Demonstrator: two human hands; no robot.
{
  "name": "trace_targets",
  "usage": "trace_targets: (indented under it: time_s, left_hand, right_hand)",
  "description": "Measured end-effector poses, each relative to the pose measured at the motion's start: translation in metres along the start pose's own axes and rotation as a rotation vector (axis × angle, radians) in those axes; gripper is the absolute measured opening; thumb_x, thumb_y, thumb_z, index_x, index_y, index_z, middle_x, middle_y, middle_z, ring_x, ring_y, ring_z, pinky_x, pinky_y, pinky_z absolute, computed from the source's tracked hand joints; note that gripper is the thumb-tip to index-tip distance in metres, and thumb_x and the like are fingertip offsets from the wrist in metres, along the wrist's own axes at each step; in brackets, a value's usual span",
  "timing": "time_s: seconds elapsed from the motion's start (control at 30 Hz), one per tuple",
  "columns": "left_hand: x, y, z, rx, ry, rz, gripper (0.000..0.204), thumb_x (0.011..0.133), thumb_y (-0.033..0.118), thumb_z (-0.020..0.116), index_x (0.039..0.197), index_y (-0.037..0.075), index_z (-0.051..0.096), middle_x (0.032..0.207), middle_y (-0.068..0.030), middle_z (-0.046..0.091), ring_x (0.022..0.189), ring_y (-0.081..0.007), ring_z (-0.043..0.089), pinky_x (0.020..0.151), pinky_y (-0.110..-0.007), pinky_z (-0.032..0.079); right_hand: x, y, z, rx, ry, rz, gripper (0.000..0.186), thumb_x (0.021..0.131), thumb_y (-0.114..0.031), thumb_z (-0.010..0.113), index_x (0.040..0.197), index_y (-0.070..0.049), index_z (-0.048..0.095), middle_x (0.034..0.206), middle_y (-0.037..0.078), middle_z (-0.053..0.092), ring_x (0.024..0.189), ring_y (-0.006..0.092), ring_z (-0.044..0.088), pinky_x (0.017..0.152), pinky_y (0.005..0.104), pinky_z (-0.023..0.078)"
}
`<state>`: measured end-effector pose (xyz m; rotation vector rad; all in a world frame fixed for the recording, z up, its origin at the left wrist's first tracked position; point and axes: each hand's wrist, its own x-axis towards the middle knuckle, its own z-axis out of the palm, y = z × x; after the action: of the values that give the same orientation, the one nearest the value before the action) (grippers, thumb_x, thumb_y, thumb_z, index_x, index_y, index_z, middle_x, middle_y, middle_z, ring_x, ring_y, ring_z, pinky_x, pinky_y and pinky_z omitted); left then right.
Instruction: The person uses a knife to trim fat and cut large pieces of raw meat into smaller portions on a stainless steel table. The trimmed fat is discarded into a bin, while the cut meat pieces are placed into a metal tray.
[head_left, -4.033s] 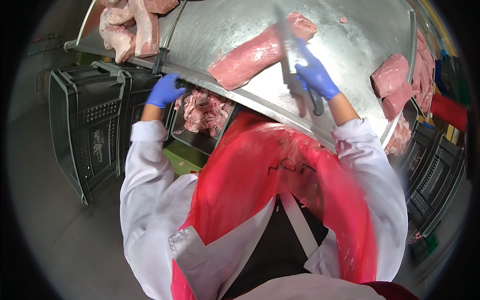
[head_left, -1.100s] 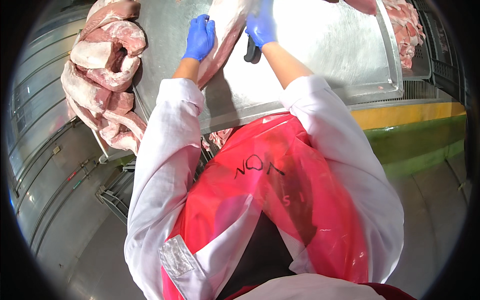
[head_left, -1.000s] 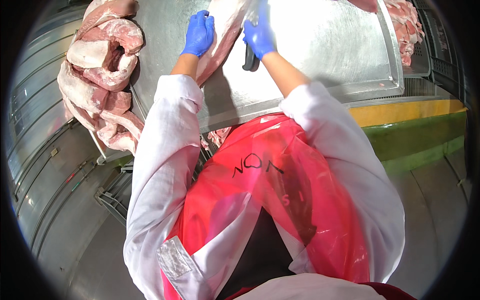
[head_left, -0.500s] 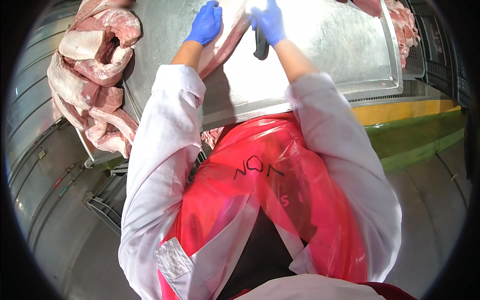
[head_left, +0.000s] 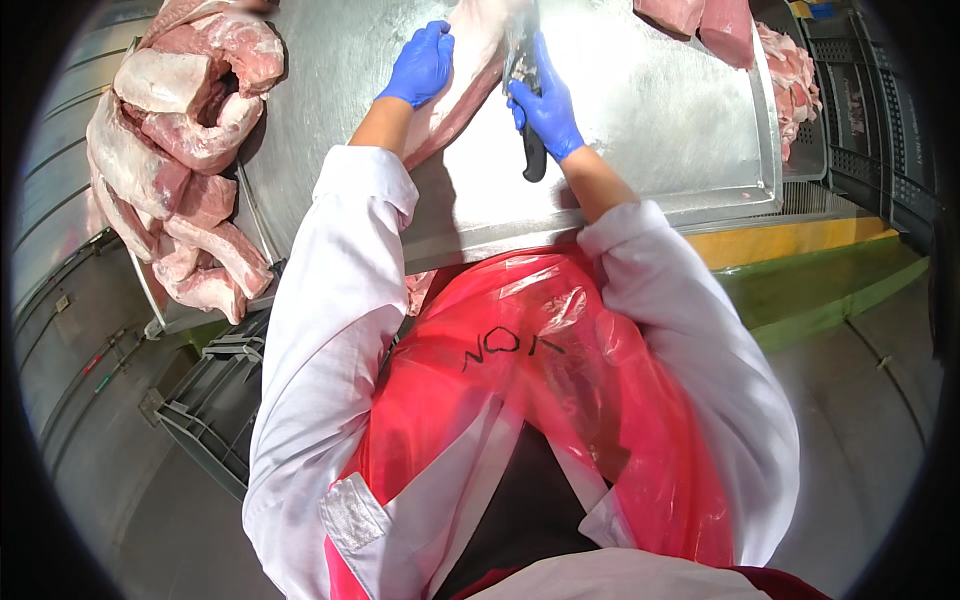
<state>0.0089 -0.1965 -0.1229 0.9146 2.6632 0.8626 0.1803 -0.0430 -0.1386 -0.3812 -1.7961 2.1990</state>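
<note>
A long strip of pork, pale fat along one side and pink meat along the other, lies lengthwise on the metal table. My left hand, in a blue glove, presses against its left side with the fingers curled in. In my right hand, also blue-gloved, is a knife, held by its black handle. Its blade points away from me along the strip's right side, with small pale scraps stuck to it. Glare and the picture's upper edge hide the blade's tip and the strip's far end.
The metal table has a raised rim on the near and right sides. Thick pork pieces are heaped at the left. More pork cuts lie at the far right, beside a dark crate and a heap of trimmings.
My right hand and the knife have come nearer to me along the strip, and the blade shows more plainly. My left hand stays against the pork. The whole view has shifted slightly.
</note>
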Motion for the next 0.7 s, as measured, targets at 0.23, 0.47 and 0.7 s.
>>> trace_targets:
  time_s: [0.23, 0.47, 0.7]
  left_hand:
    - [0.007, 0.002, 0.007, -0.003, 0.020, 0.005, 0.037, 0.103, 0.030, 0.046, 0.130, 0.006, 0.056, 0.123, -0.0294, 0.060, 0.112, -0.0463, 0.059, 0.098, -0.050, 0.047]
    - [-0.008, 0.029, -0.002, 0.233, 0.253, 0.029, 0.032, 0.095, 0.027, 0.058, 0.119, 0.005, 0.062, 0.107, -0.0239, 0.062, 0.096, -0.0430, 0.061, 0.088, -0.050, 0.049]
    - [0.046, 0.145, 0.056, 0.863, 0.037, 0.261, 0.020, 0.089, 0.027, 0.064, 0.099, 0.010, 0.068, 0.099, -0.0136, 0.067, 0.095, -0.0322, 0.065, 0.080, -0.044, 0.050]
  right_hand:
    - [0.026, -0.027, -0.026, -0.102, -0.093, 0.190, 0.081, 0.093, -0.015, 0.063, 0.162, -0.023, 0.021, 0.078, 0.006, 0.065, 0.059, 0.0127, 0.060, 0.056, 0.0294, 0.053]
    - [-0.117, -0.078, -0.139, -0.305, -0.124, 0.266, 0.079, 0.093, -0.011, 0.058, 0.163, -0.017, 0.020, 0.077, 0.005, 0.063, 0.064, 0.0102, 0.058, 0.061, 0.0273, 0.053]
    - [-0.033, -0.104, -0.210, -0.014, 0.084, 0.141, 0.080, 0.097, -0.001, 0.056, 0.163, -0.020, 0.015, 0.082, 0.005, 0.060, 0.061, 0.0088, 0.055, 0.052, 0.0227, 0.047]
